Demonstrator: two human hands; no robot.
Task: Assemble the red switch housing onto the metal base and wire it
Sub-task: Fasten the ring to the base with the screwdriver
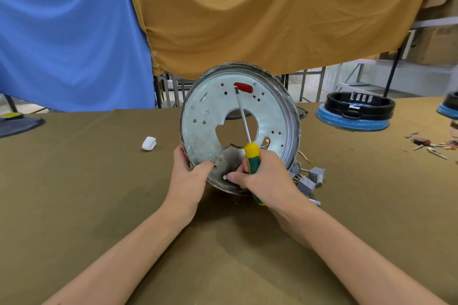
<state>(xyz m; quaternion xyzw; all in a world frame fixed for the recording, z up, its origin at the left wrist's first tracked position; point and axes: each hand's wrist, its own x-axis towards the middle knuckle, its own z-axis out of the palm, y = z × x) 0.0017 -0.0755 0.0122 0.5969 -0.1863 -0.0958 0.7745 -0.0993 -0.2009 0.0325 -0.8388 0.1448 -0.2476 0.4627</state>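
Our right hand (262, 176) has its fingers curled tight round the screwdriver (250, 156) handle; our left hand (190, 176) pinches the lower rim of the metal base (210, 111), thumb on its face. We hold the base tilted up off the worktop (86, 193), near the middle. The tip meets a screw beside the red switch housing (244, 87), which shows through a slot near the top. We judge fastening is under way; next, keep the tip seated and turn squarely. Wires and grey connectors (309, 179) trail behind, unconnected.
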